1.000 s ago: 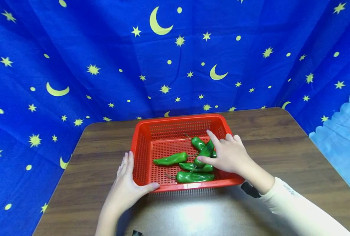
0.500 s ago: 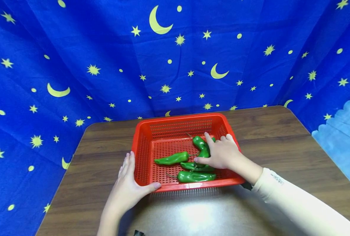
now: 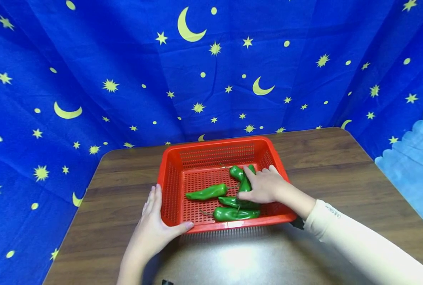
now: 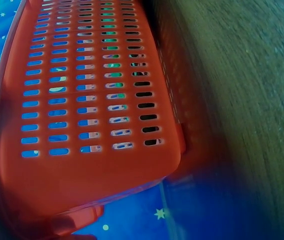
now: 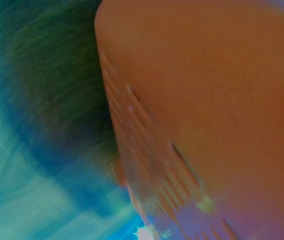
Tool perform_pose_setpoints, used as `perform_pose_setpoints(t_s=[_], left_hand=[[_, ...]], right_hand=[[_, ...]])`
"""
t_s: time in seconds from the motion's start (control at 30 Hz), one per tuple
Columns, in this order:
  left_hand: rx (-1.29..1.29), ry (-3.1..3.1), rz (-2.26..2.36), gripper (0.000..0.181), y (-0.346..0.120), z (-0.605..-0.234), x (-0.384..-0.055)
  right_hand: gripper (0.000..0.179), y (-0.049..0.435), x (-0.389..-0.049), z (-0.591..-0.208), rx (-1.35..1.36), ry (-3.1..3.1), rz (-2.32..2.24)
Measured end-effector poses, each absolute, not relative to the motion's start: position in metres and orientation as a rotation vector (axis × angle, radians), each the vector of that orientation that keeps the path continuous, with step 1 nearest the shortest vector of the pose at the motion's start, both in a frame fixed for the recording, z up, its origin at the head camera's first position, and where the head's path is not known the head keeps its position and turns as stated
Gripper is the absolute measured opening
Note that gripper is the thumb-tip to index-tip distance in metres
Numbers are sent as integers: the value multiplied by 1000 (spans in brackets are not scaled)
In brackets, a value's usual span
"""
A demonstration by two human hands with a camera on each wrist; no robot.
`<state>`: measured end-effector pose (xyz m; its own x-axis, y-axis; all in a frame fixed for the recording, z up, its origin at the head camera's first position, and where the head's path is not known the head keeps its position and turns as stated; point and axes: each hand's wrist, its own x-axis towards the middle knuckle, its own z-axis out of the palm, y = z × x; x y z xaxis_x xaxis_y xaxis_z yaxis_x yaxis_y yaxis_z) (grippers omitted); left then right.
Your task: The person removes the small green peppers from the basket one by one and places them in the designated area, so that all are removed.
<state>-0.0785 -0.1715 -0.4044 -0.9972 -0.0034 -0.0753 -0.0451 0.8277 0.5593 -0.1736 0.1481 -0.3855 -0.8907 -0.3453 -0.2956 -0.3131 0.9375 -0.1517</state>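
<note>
Right hand (image 3: 265, 186), inside the red basket (image 3: 215, 143): index finger and thumb spread apart about a slanted green pepper (image 3: 244, 185), partly hidden beneath; whether they pinch it cannot be told, the right wrist view being a blur of red wall.

Left hand (image 3: 151, 226): spread; fingers straight along the basket's outer wall, thumb stretched to the near rim.

Change against a second ago: right hand sits slightly nearer the left hand; gap between index finger and thumb is narrower; slanted green pepper seems to point more directly away from the person. By judgement, handling now centres on that pepper while the left hand steadies the basket.

Remaining peppers, from the right hand: round-ended pepper (image 3: 236, 173), beside the index fingertip; single pepper (image 3: 207, 192), to its left, apart from the fingers; overlapped pepper (image 3: 227, 201), just below the thumb; nearest pepper (image 3: 235, 214), farther below, by the near wall.

Support: wooden table (image 3: 126, 170), below both hands. Backdrop: blue curtain (image 3: 126, 43), beyond them.
</note>
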Motion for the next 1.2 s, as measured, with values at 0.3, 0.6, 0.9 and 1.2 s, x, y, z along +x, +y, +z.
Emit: perform_pose_setpoints(t_s=[0.3,0.6,0.9,1.2], left_hand=[[-10,2955,918,138,-170,-406,-77],[-22,2952,897,138,-170,-404,-78],[-27,2951,873,138,-170,-401,-79],[-22,2945,863,139,-170,-399,-78]], right_hand=[[104,153,-176,-389,-535,2796,-305],[112,156,-174,-389,-596,2868,-446],[112,168,-171,-362,-650,2963,-609],[111,192,-166,-337,-619,2997,-705]])
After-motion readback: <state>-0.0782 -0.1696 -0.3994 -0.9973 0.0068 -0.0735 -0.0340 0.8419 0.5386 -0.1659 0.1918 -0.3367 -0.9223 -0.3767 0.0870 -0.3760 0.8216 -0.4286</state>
